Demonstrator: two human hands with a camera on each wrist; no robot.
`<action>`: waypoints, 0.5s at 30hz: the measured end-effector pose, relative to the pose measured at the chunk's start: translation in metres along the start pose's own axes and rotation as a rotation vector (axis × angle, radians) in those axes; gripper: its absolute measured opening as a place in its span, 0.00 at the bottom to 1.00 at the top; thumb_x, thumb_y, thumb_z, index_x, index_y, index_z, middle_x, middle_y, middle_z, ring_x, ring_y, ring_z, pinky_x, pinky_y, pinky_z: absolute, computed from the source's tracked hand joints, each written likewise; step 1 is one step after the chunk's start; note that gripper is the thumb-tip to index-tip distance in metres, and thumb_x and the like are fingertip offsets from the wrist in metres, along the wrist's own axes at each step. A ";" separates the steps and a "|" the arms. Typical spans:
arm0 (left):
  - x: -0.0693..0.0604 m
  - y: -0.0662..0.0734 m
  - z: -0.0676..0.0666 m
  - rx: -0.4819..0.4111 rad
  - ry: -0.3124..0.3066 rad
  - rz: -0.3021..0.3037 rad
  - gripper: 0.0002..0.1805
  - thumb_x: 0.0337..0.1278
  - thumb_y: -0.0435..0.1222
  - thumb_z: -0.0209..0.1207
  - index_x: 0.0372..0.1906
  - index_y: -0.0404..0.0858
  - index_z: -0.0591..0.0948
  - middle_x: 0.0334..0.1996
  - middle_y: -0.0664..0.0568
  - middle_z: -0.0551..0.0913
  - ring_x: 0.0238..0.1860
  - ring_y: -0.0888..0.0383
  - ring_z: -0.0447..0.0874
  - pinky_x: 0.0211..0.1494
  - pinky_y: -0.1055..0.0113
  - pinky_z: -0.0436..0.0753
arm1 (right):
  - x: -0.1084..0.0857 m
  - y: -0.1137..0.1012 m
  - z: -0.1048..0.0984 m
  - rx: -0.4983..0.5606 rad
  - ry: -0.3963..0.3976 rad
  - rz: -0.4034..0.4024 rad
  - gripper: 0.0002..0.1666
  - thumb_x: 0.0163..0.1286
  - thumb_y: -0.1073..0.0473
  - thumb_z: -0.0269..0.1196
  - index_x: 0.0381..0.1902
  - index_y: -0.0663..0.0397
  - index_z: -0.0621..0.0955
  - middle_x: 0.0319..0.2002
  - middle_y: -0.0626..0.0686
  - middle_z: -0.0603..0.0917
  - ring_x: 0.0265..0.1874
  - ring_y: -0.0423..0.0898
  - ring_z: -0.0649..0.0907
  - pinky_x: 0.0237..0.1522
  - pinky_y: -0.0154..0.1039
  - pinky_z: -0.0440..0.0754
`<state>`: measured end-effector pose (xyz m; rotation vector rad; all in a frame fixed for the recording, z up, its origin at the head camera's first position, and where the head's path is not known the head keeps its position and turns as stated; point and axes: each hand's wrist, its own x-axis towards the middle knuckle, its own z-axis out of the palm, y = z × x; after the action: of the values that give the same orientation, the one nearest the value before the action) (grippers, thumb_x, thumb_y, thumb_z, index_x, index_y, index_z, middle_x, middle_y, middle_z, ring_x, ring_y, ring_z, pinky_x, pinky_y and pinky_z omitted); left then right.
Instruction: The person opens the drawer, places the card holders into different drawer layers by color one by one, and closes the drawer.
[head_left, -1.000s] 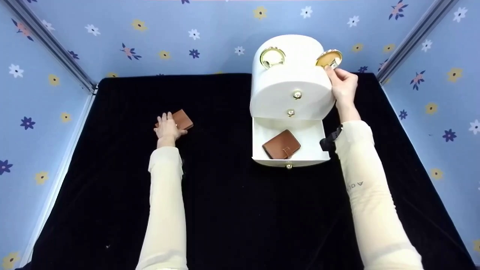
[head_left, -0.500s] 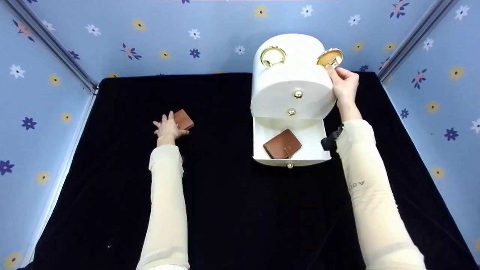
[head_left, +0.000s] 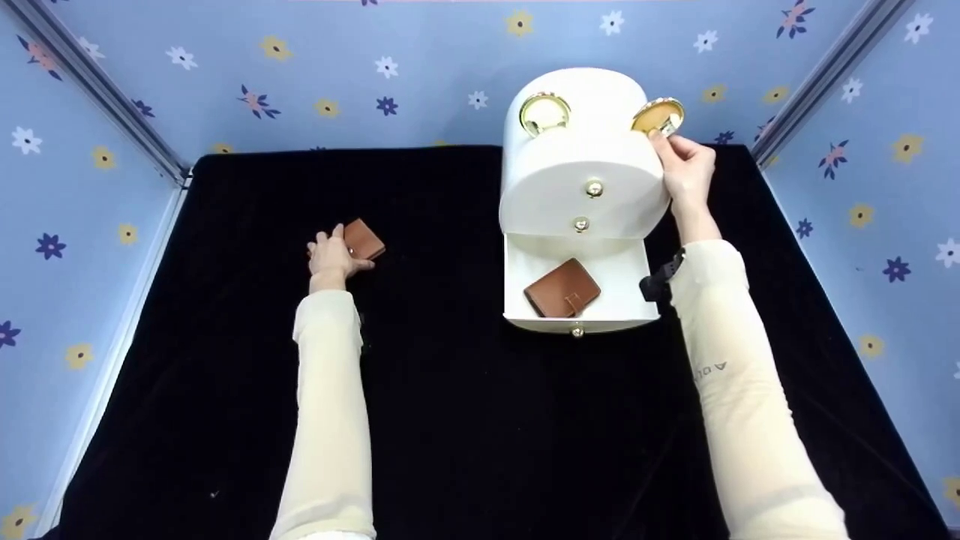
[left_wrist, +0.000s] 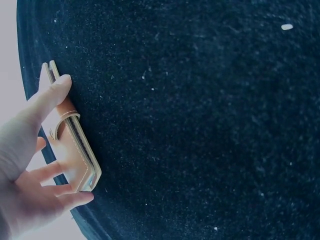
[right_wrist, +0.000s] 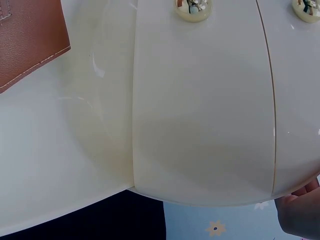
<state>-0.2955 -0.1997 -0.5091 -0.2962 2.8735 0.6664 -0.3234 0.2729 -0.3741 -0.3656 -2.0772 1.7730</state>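
Observation:
A brown leather wallet [head_left: 365,240] with a strap lies on the black cloth at the left. My left hand [head_left: 328,256] holds it from above. In the left wrist view the thumb lies at one end of the wallet [left_wrist: 74,150] and fingers at the other. At the right stands a white rounded drawer box [head_left: 555,199] with two gold-rimmed round ears. My right hand [head_left: 688,172] pinches the base of its right ear [head_left: 657,116]; some fingers are hidden behind the box. In the right wrist view only part of that hand [right_wrist: 302,212] shows.
The box's bottom drawer [head_left: 626,281] is pulled out, and a second brown wallet [head_left: 562,289] lies in it. Two gold knobs mark the closed drawers above. Blue flowered walls [head_left: 435,75] enclose the black cloth [head_left: 450,420] at the back and sides.
The left fingers, spread out half a second ago, have drawn in around the wallet. My right hand stays at the ear, and the box has not moved.

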 end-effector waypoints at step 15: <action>-0.005 0.002 0.002 0.042 0.059 -0.012 0.47 0.33 0.43 0.69 0.64 0.37 0.59 0.56 0.31 0.58 0.55 0.36 0.57 0.52 0.45 0.66 | -0.002 0.000 0.000 -0.009 0.004 -0.011 0.10 0.51 0.52 0.67 0.25 0.52 0.85 0.19 0.44 0.80 0.17 0.37 0.75 0.23 0.28 0.71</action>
<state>-0.2913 -0.1958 -0.5093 -0.3319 2.9356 0.6042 -0.3219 0.2723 -0.3740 -0.3595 -2.0809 1.7558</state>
